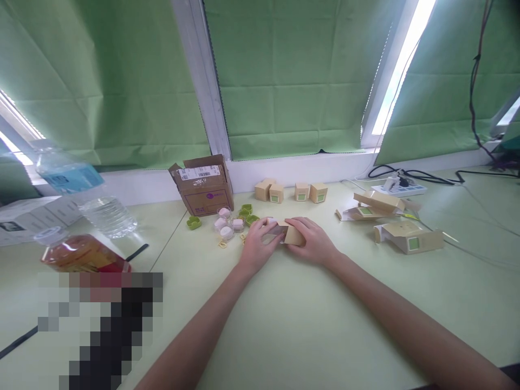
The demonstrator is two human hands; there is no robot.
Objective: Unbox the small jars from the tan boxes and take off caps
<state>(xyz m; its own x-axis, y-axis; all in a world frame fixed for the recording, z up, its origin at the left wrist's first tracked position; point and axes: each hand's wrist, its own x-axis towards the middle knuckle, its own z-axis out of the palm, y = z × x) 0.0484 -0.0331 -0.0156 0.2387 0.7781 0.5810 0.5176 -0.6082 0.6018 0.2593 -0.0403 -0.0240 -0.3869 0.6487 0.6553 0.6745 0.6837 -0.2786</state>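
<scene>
On the table (264, 325), the right hand (312, 239) grips a small box (295, 236); the left hand (257, 242) touches its open end, grip unclear; carton (209, 201) at ten o'clock; four boxes (301, 192) at twelve.

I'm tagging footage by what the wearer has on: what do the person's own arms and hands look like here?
The bare left hand and bare right hand wear no gloves. The slim left forearm and slim right forearm show no sleeves, watch or markings. Rings and fingernails are too small to make out.
</scene>
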